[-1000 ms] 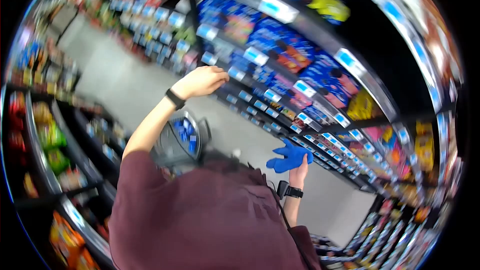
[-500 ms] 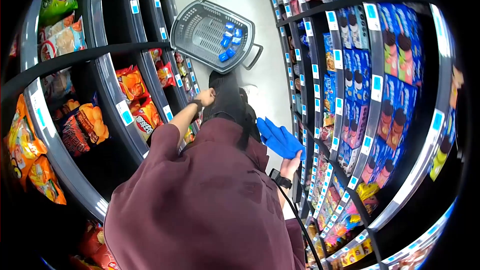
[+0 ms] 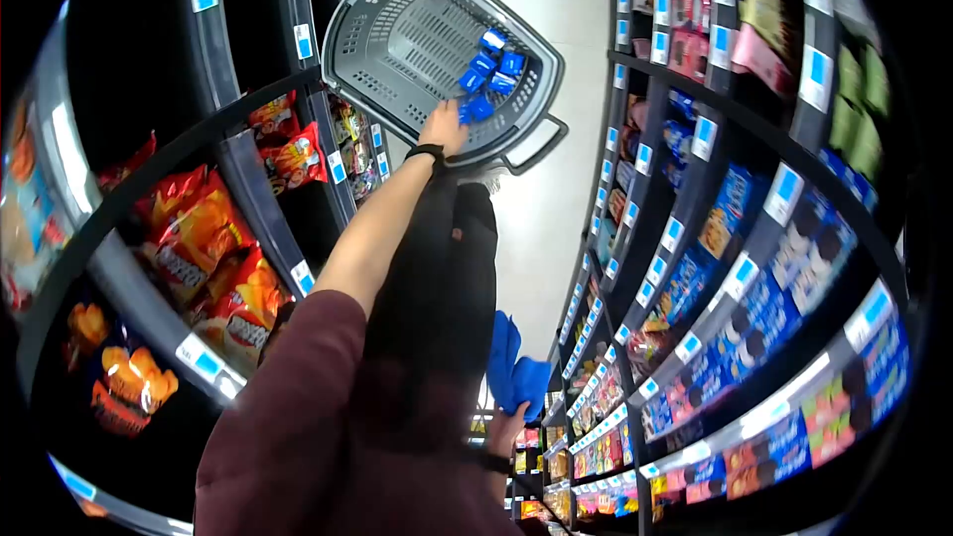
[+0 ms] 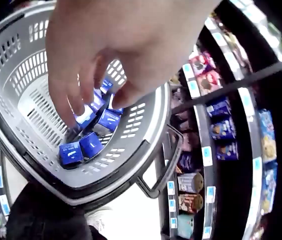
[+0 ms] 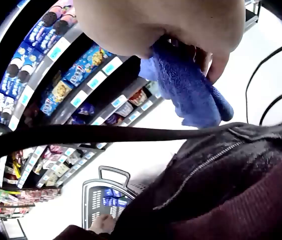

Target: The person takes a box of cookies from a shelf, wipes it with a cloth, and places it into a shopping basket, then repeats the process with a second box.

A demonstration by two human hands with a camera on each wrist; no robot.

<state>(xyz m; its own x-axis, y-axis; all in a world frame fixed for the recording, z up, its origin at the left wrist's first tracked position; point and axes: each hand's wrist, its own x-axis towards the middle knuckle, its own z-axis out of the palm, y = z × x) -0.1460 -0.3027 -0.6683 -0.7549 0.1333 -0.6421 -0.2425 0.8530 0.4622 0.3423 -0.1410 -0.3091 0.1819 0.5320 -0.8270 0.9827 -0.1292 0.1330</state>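
Note:
My left hand (image 3: 444,127) reaches down into a grey shopping basket (image 3: 359,79), over small blue packets (image 3: 482,64) lying at one end. In the left wrist view its loosely bent fingers (image 4: 63,85) and thumb stand apart, with several blue packets (image 4: 91,144) just beyond them. A textured blue glove (image 5: 186,90) hangs from my right hand (image 5: 181,25), which grips it by one end. The head view shows that glove low at the right side of the body, away from the basket.
Shelves of red snack bags (image 3: 199,238) line the left side. On the right, shelves hold blue biscuit packs (image 3: 784,288). The basket's handle (image 3: 541,144) sticks out toward the pale aisle floor (image 3: 546,228). A black cord (image 5: 81,134) crosses the right wrist view.
The view has swung from the right-hand shelves down to the basket. My left hand has moved forward from beside the leg into the basket. The right hand keeps hold of the glove.

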